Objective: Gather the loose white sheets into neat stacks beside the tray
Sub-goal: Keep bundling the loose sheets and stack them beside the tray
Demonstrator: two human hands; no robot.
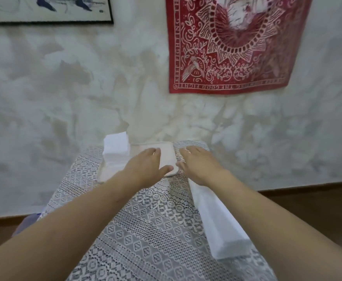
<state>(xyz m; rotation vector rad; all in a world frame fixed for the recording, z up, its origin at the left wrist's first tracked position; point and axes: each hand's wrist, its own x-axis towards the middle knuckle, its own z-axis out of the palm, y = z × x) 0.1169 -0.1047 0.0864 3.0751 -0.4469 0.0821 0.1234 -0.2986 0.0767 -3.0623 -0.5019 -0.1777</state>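
A shallow pale tray [167,157] lies at the far end of the lace-covered table [145,230]. My left hand [145,165] rests flat on the tray, fingers straight, thumb at its near right corner. Beside the tray's right edge, my right hand [196,163] lies with fingers extended on the cloth. A neat stack of white sheets [116,148] sits at the tray's far left. Another long white stack [218,224] runs along the table's right edge, partly under my right forearm.
The table stands close to a mottled plaster wall [64,98]. A red patterned cloth [232,43] and a framed picture [46,9] hang on the wall. Dark wooden floor [307,199] shows on both sides of the table.
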